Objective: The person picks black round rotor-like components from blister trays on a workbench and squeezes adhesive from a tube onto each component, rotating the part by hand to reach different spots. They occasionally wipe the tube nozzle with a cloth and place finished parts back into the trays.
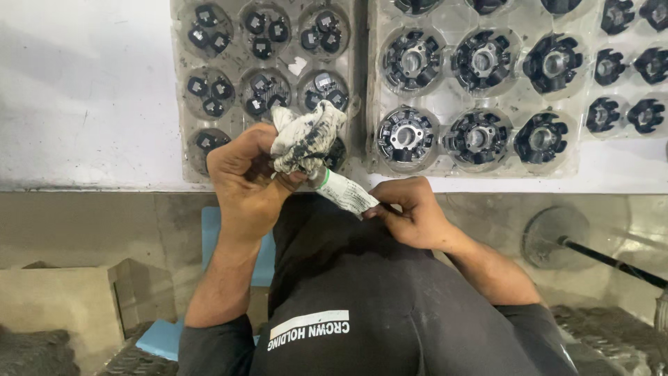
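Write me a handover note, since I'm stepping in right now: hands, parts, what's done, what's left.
Left hand: gripping the bunched finger end of a dirty glove.
Right hand: fingers pinching the glove's cuff, stretching it between both hands.
Left tray: small black pieces in its pockets.
Right tray: black round parts, one per pocket.
Done: neither hand wears the glove; no part is in hand.
Left: cannot tell whether the glove is going on or coming off.
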